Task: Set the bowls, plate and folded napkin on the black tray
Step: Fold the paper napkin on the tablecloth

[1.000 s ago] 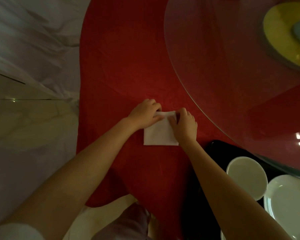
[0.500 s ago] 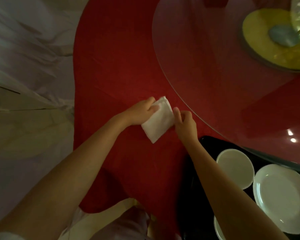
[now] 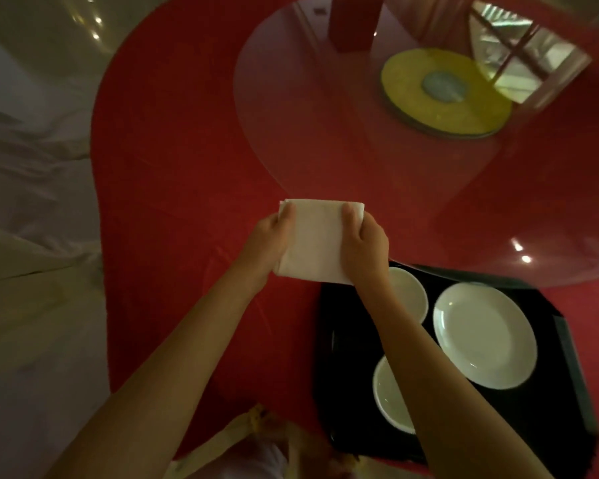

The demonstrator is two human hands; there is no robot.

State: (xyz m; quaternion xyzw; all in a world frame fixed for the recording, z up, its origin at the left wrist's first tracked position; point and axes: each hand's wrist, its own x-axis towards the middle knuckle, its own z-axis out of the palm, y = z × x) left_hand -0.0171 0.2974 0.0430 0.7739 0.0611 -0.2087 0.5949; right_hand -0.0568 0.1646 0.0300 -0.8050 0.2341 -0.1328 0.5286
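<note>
A white folded napkin is held above the red tablecloth, just left of the black tray. My left hand grips its left edge and my right hand grips its right edge, thumbs on top. On the tray lie a white plate at the right, one white bowl at the far left corner and another white bowl nearer me. My right forearm covers part of both bowls.
A round glass turntable covers the far side of the red table, its near rim overlapping the tray's far edge. A yellow disc sits at its centre. Pale floor and white cloth lie to the left.
The napkin was pressed flat on the table, then lifted at an angle. Now both hands hold it squared up, nearer the tray; more of the tray is in view.
</note>
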